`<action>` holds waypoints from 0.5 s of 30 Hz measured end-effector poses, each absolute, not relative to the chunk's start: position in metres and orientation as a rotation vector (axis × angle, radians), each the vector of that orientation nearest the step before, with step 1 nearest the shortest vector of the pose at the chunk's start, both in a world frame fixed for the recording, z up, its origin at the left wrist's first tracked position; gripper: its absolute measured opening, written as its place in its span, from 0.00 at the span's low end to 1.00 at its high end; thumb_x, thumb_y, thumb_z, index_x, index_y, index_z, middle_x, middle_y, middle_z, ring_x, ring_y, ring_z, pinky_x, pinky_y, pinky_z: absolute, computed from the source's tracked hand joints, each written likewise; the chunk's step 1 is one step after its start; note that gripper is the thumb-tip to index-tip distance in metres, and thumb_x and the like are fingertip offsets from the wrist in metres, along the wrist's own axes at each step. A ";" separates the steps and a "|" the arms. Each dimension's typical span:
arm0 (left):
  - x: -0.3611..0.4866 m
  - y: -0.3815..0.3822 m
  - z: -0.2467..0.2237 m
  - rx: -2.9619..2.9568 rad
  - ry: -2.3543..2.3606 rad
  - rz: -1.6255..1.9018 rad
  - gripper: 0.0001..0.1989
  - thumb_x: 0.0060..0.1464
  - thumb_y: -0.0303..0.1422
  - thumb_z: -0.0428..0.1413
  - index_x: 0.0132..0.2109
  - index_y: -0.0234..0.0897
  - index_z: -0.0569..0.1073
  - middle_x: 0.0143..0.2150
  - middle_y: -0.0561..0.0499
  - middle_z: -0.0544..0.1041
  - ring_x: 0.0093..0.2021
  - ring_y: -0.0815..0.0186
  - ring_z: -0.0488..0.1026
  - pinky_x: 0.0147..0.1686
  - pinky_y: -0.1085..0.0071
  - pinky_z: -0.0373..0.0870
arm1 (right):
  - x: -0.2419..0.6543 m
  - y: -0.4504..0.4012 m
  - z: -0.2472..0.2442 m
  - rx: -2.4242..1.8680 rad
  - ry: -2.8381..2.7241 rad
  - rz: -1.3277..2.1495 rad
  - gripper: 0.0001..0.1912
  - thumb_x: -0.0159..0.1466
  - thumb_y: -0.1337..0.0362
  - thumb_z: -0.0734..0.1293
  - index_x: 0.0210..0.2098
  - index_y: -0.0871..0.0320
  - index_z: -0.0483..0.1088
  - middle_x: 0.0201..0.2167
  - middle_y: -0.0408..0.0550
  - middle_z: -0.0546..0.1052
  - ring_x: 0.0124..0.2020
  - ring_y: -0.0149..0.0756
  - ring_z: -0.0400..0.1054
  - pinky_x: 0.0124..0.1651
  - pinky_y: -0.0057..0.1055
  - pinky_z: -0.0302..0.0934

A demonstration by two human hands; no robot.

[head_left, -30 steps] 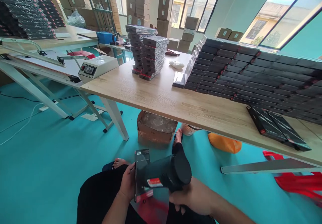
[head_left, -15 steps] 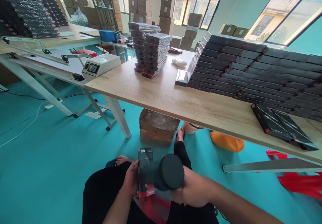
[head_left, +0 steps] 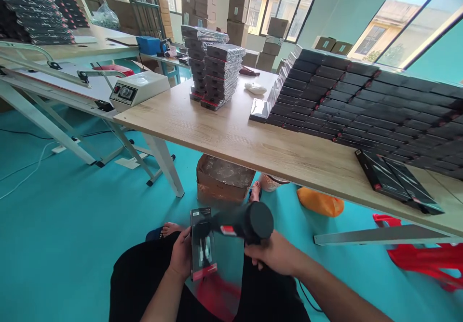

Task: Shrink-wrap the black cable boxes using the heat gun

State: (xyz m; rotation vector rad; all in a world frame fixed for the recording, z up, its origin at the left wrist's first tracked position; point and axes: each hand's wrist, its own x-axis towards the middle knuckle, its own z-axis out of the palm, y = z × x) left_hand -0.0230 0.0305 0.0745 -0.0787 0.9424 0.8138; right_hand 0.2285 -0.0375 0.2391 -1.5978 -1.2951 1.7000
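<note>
My left hand [head_left: 181, 254] is closed around the left edge of a slim black product box [head_left: 202, 259], which stands tilted above my lap. Its front carries a white picture and a red band at the bottom. In my right hand [head_left: 275, 254] is a black heat gun [head_left: 237, 223] with a red-and-white label, gripped by the handle. Its nozzle points left at the upper part of the box, close to it; whether they touch I cannot tell. Something red [head_left: 219, 295], blurred, shows below the box between my legs.
A wooden table [head_left: 231, 136] stands ahead, bearing wrapped box stacks [head_left: 220, 73], a wall of black boxes [head_left: 361, 105] and two loose boxes [head_left: 400, 182]. Beneath it are an open carton [head_left: 222, 187] and an orange bag [head_left: 320, 202]. A sealing machine [head_left: 141, 88] is at left, a red stool [head_left: 427, 261] at right.
The heat gun has moved to the right and up, uncovering the box's front. The left hand and box have shifted slightly left in view, and the whole view has shifted a little.
</note>
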 end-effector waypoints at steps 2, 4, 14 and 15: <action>-0.024 0.030 0.074 -0.065 0.903 0.786 0.15 0.58 0.35 0.57 0.48 0.32 0.79 0.36 0.43 0.85 0.37 0.51 0.83 0.43 0.55 0.78 | 0.234 -0.032 0.234 -1.654 -1.190 1.620 0.06 0.58 0.61 0.66 0.33 0.56 0.69 0.20 0.38 0.69 0.23 0.31 0.65 0.29 0.30 0.63; -0.024 0.030 0.074 -0.055 0.880 0.803 0.18 0.57 0.35 0.57 0.52 0.33 0.78 0.40 0.42 0.85 0.41 0.49 0.83 0.46 0.54 0.78 | 0.239 -0.034 0.236 -1.645 -1.223 1.708 0.06 0.54 0.63 0.67 0.31 0.57 0.70 0.19 0.38 0.70 0.21 0.32 0.65 0.27 0.30 0.62; -0.029 0.040 0.060 -0.129 0.880 1.006 0.22 0.64 0.40 0.52 0.61 0.37 0.72 0.45 0.42 0.84 0.43 0.55 0.82 0.49 0.55 0.77 | 0.240 -0.088 0.233 -1.684 -0.859 1.777 0.10 0.51 0.58 0.68 0.30 0.57 0.71 0.17 0.38 0.70 0.21 0.32 0.64 0.28 0.31 0.62; -0.031 0.042 0.056 -0.149 0.933 1.039 0.20 0.64 0.40 0.51 0.60 0.40 0.72 0.42 0.45 0.84 0.41 0.56 0.82 0.48 0.56 0.77 | 0.238 -0.092 0.229 -1.648 -0.791 1.770 0.12 0.51 0.57 0.69 0.32 0.58 0.72 0.18 0.39 0.70 0.21 0.32 0.64 0.28 0.31 0.62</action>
